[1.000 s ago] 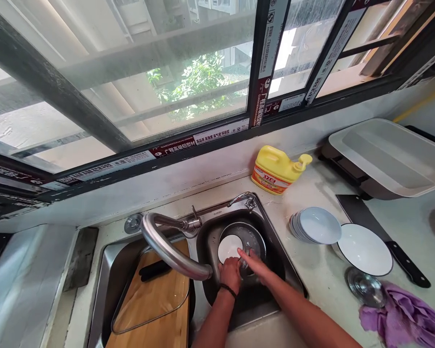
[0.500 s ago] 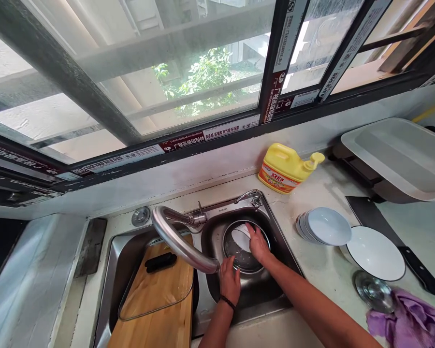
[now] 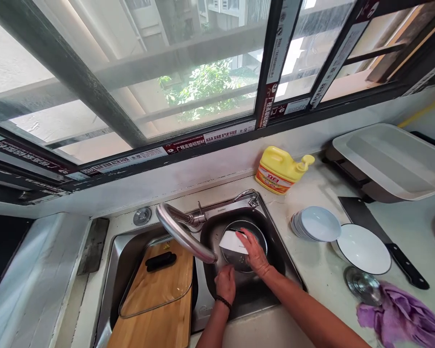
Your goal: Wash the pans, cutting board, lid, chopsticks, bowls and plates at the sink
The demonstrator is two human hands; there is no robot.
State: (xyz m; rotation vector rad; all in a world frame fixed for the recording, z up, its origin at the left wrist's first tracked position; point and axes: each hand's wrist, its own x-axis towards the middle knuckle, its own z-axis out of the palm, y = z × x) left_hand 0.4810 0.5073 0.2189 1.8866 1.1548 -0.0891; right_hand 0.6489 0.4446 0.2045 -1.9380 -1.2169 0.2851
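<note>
My right hand [image 3: 253, 251] grips a white bowl [image 3: 232, 241] by its right side. The bowl is tipped on its side, its outer wall with small dark lettering showing. It is over a round pan [image 3: 261, 237] with a thin rim, which sits in the right basin of the steel sink [image 3: 217, 210]. Just left of the pan, my left hand [image 3: 225, 282], with a dark beaded bracelet at the wrist, is closed; whatever its fingers may hold is hidden. The curved steel faucet [image 3: 183, 237] ends just above that hand.
A wooden cutting board [image 3: 155, 295] and a glass lid [image 3: 130, 309] with a black handle cover the left basin. Right of the sink are stacked bowls [image 3: 321, 224], a white bowl [image 3: 364, 249], a cleaver [image 3: 369, 220], a glass lid [image 3: 362, 285], a purple cloth [image 3: 402, 314] and a yellow detergent jug [image 3: 279, 169].
The white bowl has tilted and shifted left in my right hand, so its outer side now shows. My left hand has gone from spread fingers to closed and moved slightly lower.
</note>
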